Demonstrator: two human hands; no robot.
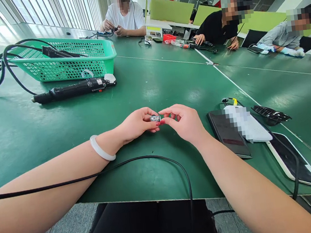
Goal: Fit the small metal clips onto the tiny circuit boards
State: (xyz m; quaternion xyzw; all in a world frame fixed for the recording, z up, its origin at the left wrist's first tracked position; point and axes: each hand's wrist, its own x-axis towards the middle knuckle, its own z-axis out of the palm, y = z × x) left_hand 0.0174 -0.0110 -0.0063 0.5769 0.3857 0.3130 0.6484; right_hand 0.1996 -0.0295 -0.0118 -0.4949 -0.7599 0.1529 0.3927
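Two bare hands are busy over a green table right now, and everything worth watching is between the fingertips. The left hand has a little metallic-looking part clamped between thumb and fingers, held up near the front edge of the table. The right hand is at the part's right end, thumb and index curled in close together; honestly can't tell if they're pinching it or just touching. Too small to make out what it is, too. White bangle on the left wrist, btw.

Black cable crosses in front of the left forearm and bends down past the table edge. Further up on the left, a black tool lies right in front of a green basket, with cable loops hanging over the basket's left side. Off to the right of the right hand: black phone, white item partly on it, then a white-edged device. Three other people sit round the far side, one in white with their own hands on something small.
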